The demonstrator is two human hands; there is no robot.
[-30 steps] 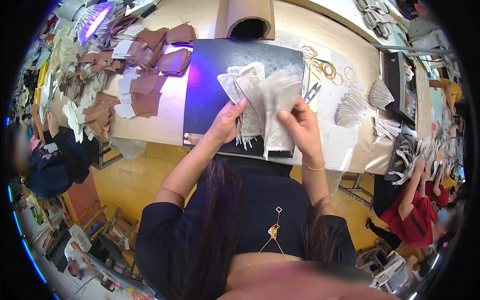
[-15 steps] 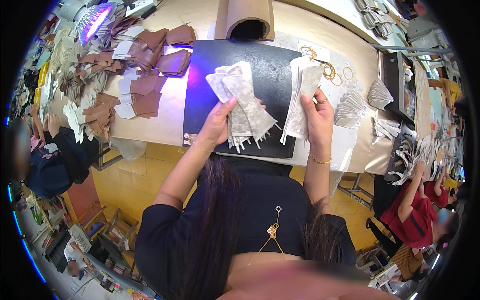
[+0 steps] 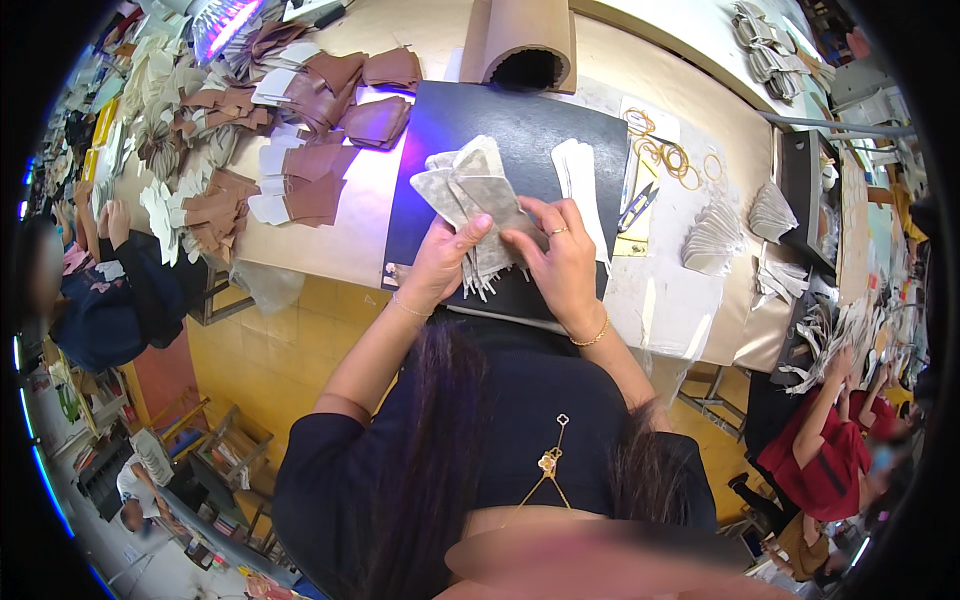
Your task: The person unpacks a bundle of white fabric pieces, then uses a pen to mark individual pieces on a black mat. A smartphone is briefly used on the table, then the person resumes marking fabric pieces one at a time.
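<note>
My left hand (image 3: 440,262) grips a fanned bundle of grey mottled cut pieces (image 3: 480,185), thumb on top, with thin strips trailing from their lower ends. My right hand (image 3: 565,262) meets the bundle's right edge, its thumb and bent index finger closed on the grey pieces there. How many pieces lie between those fingers is hidden. Under both hands is a black mat (image 3: 430,130). Just beyond my right hand, a small stack of white pieces (image 3: 577,175) rests on the mat.
Brown cut pieces (image 3: 315,185) lie in stacks to the left. A cardboard tube (image 3: 520,35) stands behind the mat. To the right are thread snips (image 3: 637,207), yellow rubber bands (image 3: 680,165) and fanned pale pieces (image 3: 713,240). Co-workers sit at both sides.
My right hand has moved left to the bundle in my left hand. The white pieces it held are now on the mat. The snips, hidden before, now show.
</note>
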